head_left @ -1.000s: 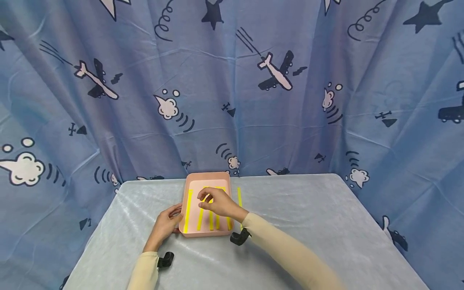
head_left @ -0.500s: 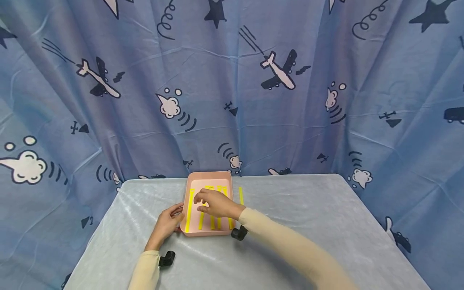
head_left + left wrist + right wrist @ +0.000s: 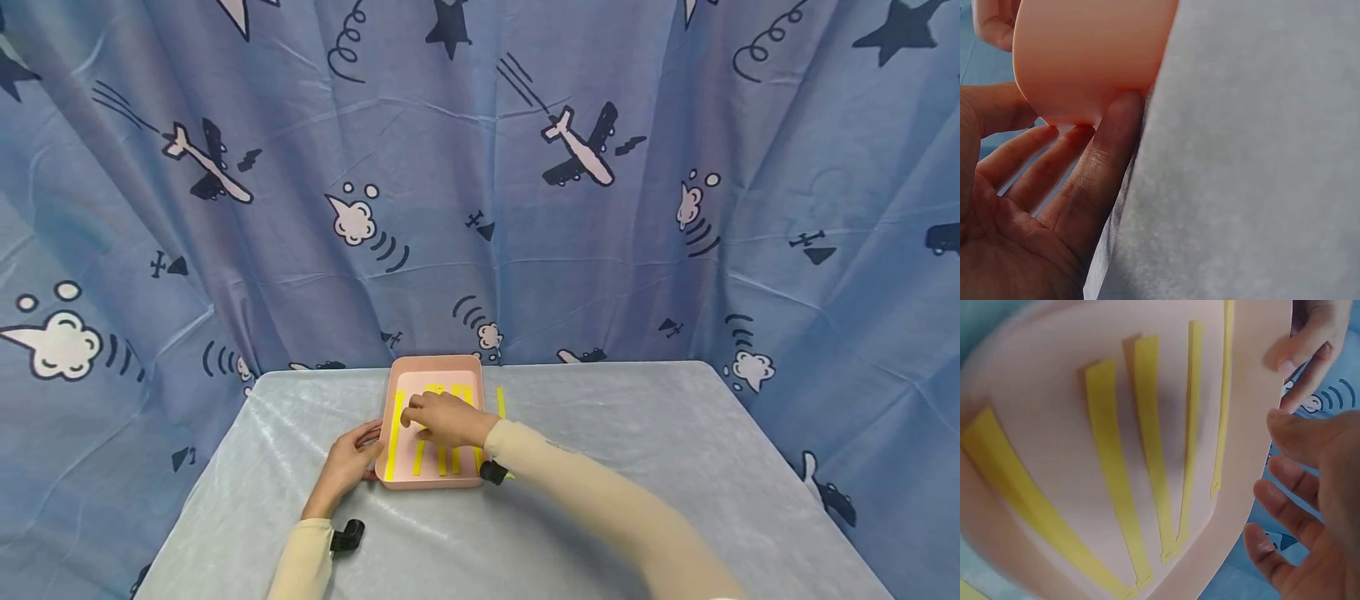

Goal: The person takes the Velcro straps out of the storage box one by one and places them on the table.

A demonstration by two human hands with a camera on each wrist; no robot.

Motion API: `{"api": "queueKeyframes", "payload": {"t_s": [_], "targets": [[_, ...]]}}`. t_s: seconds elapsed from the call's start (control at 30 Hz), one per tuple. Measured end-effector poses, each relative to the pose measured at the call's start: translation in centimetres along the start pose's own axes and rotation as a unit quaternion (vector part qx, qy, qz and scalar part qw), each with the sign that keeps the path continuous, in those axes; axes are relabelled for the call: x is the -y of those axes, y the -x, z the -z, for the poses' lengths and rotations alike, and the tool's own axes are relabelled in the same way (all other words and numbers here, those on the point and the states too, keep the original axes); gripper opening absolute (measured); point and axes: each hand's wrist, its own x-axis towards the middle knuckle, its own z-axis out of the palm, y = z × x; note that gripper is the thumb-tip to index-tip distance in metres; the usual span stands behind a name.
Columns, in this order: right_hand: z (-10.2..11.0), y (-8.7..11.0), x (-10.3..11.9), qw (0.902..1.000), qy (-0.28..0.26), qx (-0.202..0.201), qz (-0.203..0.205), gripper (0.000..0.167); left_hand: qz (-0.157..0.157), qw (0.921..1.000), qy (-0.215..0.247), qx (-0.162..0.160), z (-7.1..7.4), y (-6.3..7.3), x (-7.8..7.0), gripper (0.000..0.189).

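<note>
A shallow pink tray (image 3: 433, 484) lies near the back of the table, with several narrow yellow strips (image 3: 394, 436) lengthwise on its floor. My left hand (image 3: 347, 463) grips the tray's left side, thumb at the rim and fingers against the wall; the left wrist view shows them touching the pink tray wall (image 3: 1091, 56). Over the tray's middle hovers my right hand (image 3: 444, 418), palm down, fingers loosely bent and holding nothing. It hides parts of the strips in the head view. In the right wrist view its fingers (image 3: 1294, 528) overlap the tray's edge.
Another yellow strip (image 3: 502, 404) lies outside the tray, on the pale grey tablecloth (image 3: 622, 442) to its right, partly behind my right sleeve (image 3: 570, 475). A blue printed curtain (image 3: 480, 183) hangs behind the table's back edge. Black wrist cameras (image 3: 348, 535) are worn on both arms.
My right hand has shifted slightly left across the tray and turned more palm down. My left hand keeps its grip on the tray, and the head view has shifted a little.
</note>
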Motion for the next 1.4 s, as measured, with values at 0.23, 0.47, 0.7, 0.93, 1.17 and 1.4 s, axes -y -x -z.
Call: {"api": "queueKeyframes", "payload": {"t_s": [0.23, 0.47, 0.7, 0.93, 1.17, 1.4], "targets": [[-0.1, -0.8, -0.5, 0.9986, 0.029, 0.044, 0.004, 0.029, 0.003, 1.0000, 0.002, -0.001, 0.0, -0.1, 0.1, 0.047], [-0.8, -1.5, -0.9, 0.9947, 0.063, 0.081, 0.004, 0.024, -0.002, 1.0000, 0.009, -0.003, 0.1, -0.2, 0.1, 0.046], [-1.3, -2.0, -1.1, 0.9900, 0.090, 0.109, 0.001, 0.033, 0.005, 0.9999, 0.012, -0.001, 0.0, -0.3, 0.1, 0.047], [-2.0, -2.6, -1.0, 0.9833, 0.142, 0.113, 0.006, 0.033, 0.005, 0.9998, 0.020, -0.001, 0.0, -0.2, 0.1, 0.046], [-2.4, -2.9, -1.0, 0.9827, 0.150, 0.108, 0.005, 0.026, 0.004, 0.9998, 0.018, -0.004, 0.0, -0.3, 0.1, 0.046], [-2.7, -3.0, -1.1, 0.9835, 0.153, 0.094, 0.017, 0.018, 0.001, 1.0000, 0.007, -0.007, 0.1, -0.3, 0.2, 0.046]]}}
